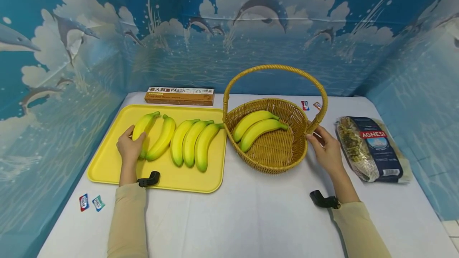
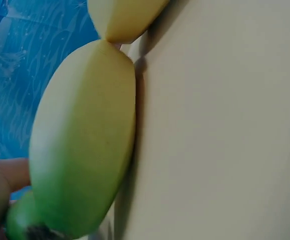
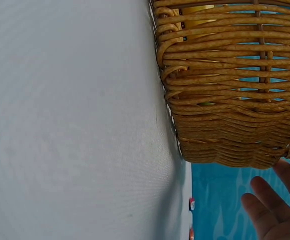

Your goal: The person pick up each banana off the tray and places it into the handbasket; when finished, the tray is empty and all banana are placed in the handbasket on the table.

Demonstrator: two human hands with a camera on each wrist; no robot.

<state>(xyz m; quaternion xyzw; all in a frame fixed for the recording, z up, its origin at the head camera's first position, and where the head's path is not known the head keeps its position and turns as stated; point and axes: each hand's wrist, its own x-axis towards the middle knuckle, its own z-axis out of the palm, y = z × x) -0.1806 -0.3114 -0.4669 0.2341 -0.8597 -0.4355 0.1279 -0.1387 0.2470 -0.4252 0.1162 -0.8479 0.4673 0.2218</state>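
Observation:
My left hand [image 1: 130, 145] grips the leftmost banana [image 1: 144, 124] on the yellow tray [image 1: 107, 166], thumb on one side and fingers on the other. Beside it lies a second banana [image 1: 163, 138], which fills much of the left wrist view as a yellow-green banana [image 2: 85, 140]. Three more bananas [image 1: 193, 142] lie side by side toward the tray's right edge. My right hand [image 1: 327, 150] holds the wicker basket [image 1: 276, 166] at its right rim, where the handle meets it; in the right wrist view the other fingers [image 3: 267, 197] spread below the basket wall. Two bananas [image 1: 259, 128] rest inside the basket.
A pasta box [image 1: 179, 96] stands behind the tray. At the right lies an AGNESI pasta bag [image 1: 374, 148]. Small wrapped packets [image 1: 84, 202] lie front left, and another packet [image 1: 305, 105] lies behind the basket. A dolphin-print curtain [image 1: 229, 51] encloses the white table [image 1: 258, 218].

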